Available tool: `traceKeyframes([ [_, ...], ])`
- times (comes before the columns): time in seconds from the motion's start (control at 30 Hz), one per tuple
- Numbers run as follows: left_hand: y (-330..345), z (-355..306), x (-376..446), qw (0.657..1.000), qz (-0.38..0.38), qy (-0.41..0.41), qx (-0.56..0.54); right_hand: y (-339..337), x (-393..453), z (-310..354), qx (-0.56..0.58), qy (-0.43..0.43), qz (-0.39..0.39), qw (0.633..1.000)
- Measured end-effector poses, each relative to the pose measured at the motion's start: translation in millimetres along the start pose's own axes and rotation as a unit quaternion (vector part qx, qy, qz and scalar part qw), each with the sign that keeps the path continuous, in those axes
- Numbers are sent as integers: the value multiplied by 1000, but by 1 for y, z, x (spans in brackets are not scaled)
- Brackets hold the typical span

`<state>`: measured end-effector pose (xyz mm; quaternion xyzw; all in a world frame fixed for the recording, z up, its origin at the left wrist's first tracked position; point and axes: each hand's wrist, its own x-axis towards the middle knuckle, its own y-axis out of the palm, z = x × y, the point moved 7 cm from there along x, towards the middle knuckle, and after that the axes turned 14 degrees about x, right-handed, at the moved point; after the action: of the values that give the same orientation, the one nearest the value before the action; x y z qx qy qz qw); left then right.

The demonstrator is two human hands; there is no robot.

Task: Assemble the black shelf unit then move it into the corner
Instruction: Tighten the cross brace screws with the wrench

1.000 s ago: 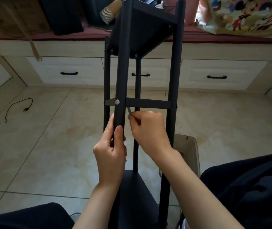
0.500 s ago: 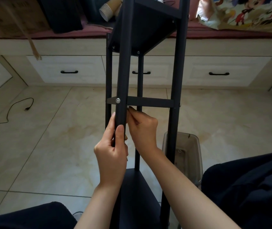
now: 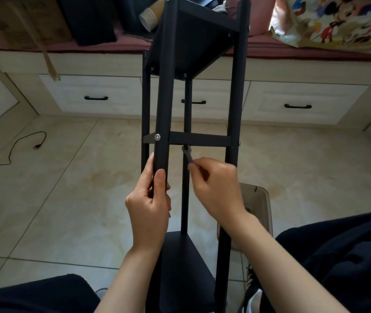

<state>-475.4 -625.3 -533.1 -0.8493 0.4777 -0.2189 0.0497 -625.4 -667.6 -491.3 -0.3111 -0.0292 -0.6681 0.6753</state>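
The right hand (image 3: 217,190) pinches the handle of a small metal wrench (image 3: 187,154), fingers curled tight round it. A second ago that hand sat close against the near left post (image 3: 163,105), with the tool tip just under the crossbar (image 3: 200,140) near the silver bolt head (image 3: 157,137). Now it has swung out toward centre frame, and the wrench head points up at the underside of the crossbar, in front of the thin rear post (image 3: 186,188). That reads as a turn of the wrench or a reset for the next bite, so the tightening of this joint looks unfinished; whether the head sits on a nut cannot be told.

The left hand (image 3: 149,204) has not moved: its grip wraps the near left post just below the bolt, thumb laid up the front, steadying the frame.

The black shelf unit (image 3: 191,41) leans away from the person over the tiled floor (image 3: 56,199), not yet in any corner.
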Motion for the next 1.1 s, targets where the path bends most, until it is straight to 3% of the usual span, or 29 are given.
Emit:
traceKeyframes([
  [0.1,0,2,0,1000,1,-7,-3,-23,6,14,-26,17,6,1000],
  [0.37,-3,-2,-5,999,25,-6,-26,-84,65,-11,-89,163,27,982],
  [0.5,-3,-4,-7,999,30,10,-19,-75,81,-10,31,177,95,979],
  [0.6,-4,-3,-8,999,29,19,-5,-69,88,-19,220,261,88,936],
  [0.67,-4,-2,-7,999,26,21,10,-68,90,-22,284,273,72,916],
  [0.9,-17,5,14,1000,-9,-18,12,-59,91,-9,325,237,48,914],
  [1.1,-15,41,27,999,-30,-35,26,-46,94,11,349,211,74,910],
])
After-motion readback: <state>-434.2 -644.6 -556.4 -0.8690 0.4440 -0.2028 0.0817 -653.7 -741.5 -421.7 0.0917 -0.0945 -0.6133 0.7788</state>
